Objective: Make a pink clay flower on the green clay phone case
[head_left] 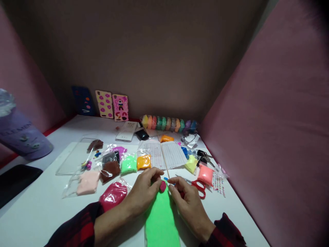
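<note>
A bright green clay sheet (162,219) lies lengthwise in front of me, covering a flat, phone-case-sized piece with a clear edge. On its far end sits a small dark-pink clay piece (162,186). The curled thumb and fingers of my left hand (144,190) close against that piece from the left. From the right, my right hand (189,202) pinches thumb and index finger together at the near end of a thin wooden stick (165,159); the fingers partly hide this end. Red-handled scissors (199,187) lie just beyond my right hand. A bag of dark-pink clay (114,195) lies beside my left forearm.
Bagged clay in brown (110,170), green (129,163), orange (144,162) and coral (206,174) surrounds an open notebook (173,154). Keys (204,156) lie right. Decorated phone cases (120,108) lean on the back wall near a row of clay packs (164,123). A purple cup (25,137) stands left.
</note>
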Tool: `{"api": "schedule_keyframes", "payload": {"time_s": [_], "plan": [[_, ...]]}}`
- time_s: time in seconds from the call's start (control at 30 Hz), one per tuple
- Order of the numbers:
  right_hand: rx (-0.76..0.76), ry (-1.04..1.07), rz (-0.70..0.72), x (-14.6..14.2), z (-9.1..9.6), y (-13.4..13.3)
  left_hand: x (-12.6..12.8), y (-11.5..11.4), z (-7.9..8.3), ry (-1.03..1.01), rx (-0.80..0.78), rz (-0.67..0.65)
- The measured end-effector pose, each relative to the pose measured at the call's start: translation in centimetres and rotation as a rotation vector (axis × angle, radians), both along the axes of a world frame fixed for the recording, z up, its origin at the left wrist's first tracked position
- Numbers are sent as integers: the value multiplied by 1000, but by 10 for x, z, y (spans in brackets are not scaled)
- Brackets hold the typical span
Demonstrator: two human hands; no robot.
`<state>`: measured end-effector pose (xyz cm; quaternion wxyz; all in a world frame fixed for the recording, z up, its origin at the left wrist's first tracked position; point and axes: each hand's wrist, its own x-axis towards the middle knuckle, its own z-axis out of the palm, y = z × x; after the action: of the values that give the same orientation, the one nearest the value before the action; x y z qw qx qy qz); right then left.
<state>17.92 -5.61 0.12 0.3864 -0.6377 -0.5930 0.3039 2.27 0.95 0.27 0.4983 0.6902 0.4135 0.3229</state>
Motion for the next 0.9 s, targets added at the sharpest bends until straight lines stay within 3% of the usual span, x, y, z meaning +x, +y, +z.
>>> {"api": "schedule_keyframes", "payload": {"time_s": [0.17, 0.3, 0.9], "plan": [[-60, 21, 32, 2, 3, 2, 1, 2, 0, -211, -145, -46], [-107, 84, 78, 4, 5, 5, 1, 3, 0, -263, -180, -51], [-120, 17, -13, 2, -2, 12, -1, 2, -1, -63, 45, -22]]}}
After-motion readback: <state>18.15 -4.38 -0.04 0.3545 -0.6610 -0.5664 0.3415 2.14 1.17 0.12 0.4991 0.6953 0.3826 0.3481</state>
